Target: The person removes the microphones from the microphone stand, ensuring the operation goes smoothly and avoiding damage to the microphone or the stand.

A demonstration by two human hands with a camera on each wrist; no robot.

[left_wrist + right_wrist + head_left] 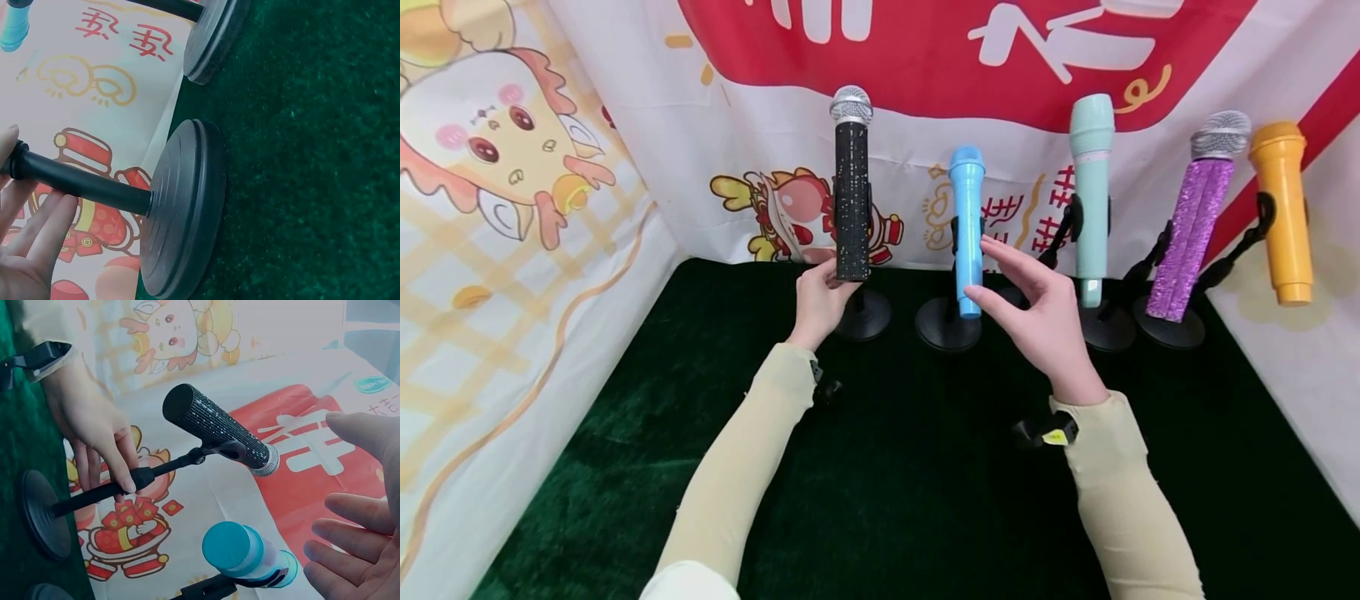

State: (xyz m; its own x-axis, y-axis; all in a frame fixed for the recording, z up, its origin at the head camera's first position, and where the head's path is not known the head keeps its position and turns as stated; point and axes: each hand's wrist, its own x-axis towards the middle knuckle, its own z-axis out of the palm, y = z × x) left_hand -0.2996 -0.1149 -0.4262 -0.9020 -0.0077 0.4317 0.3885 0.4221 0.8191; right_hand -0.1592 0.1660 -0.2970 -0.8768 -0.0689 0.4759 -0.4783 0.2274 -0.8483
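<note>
A black, glittering microphone (852, 200) with a silver mesh head sits in a clip on a black stand with a round base (865, 315). My left hand (820, 304) grips this stand's pole (94, 187) below the microphone; in the right wrist view, thumb and fingers close round the pole from both sides. To its right, a light-blue microphone (967, 242) leans upright in its own stand. Beside that one is my right hand (1037, 317), thumb and fingers spread, fingertips right at the microphone's edge. The right wrist view shows its fingers extended and holding nothing.
Farther right stand a mint-green microphone (1092, 200), a glittery purple one (1191, 237) and an orange one (1285, 217) on black stands close together. Dark green cloth (880, 500) covers the table. A printed red and white sheet (910, 100) hangs behind, another at left.
</note>
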